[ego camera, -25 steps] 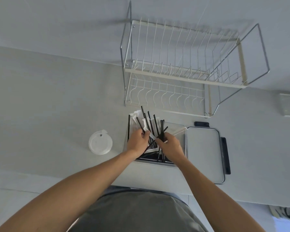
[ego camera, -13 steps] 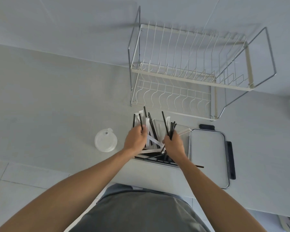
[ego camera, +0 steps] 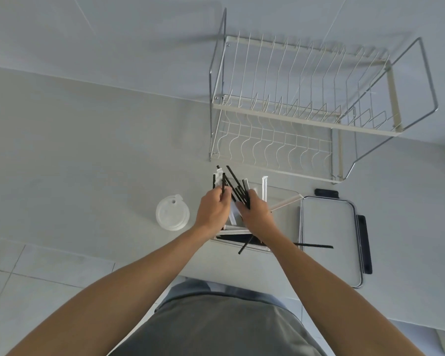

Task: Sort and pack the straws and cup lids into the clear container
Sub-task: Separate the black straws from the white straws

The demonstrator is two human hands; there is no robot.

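- A white cup lid (ego camera: 172, 213) lies flat on the grey bench (ego camera: 88, 155), left of the hands and apart from them.
- The left hand (ego camera: 212, 209) is curled around black straws (ego camera: 233, 185) that fan upward past the far edge of the clear container (ego camera: 283, 199).
- The right hand (ego camera: 256, 214), touching the left, is closed on the same bunch of black straws from the other side.
- White paper-wrapped straws (ego camera: 264, 187) stand in the container just beyond the right hand; more wrapped and black straws lie along its near wall below the wrists.
- One black straw (ego camera: 315, 245) lies across the near end of the container's lid (ego camera: 328, 235), which rests flat on the bench just right of the container, dark clips on two edges.
- A wire dish rack (ego camera: 306, 111) stands behind, against the wall.
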